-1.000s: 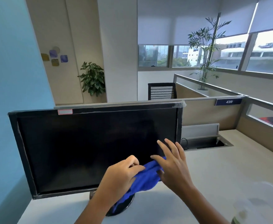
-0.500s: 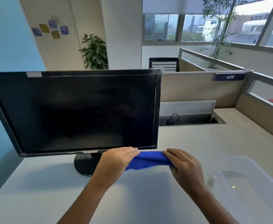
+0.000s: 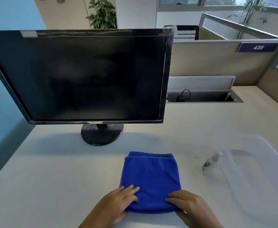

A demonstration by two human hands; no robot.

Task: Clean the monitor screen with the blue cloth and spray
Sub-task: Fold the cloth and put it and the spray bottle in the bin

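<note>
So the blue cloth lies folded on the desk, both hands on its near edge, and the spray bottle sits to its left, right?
Not quite: in the head view the spray bottle sits right of the blue cloth, not left. The cloth does lie folded on the desk, left hand and right hand on its near edge.

A blue wall (image 3: 5,15) stands at the left, with a potted plant (image 3: 102,13) behind. Beige partitions (image 3: 214,61) bearing a 439 sign (image 3: 257,47) fence the pale desk (image 3: 49,178). Windows (image 3: 181,1) lie beyond.

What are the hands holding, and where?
The blue cloth, by its two near corners: left hand on the left one, right hand on the right. Whether thumbs pinch underneath cannot be told.
</note>
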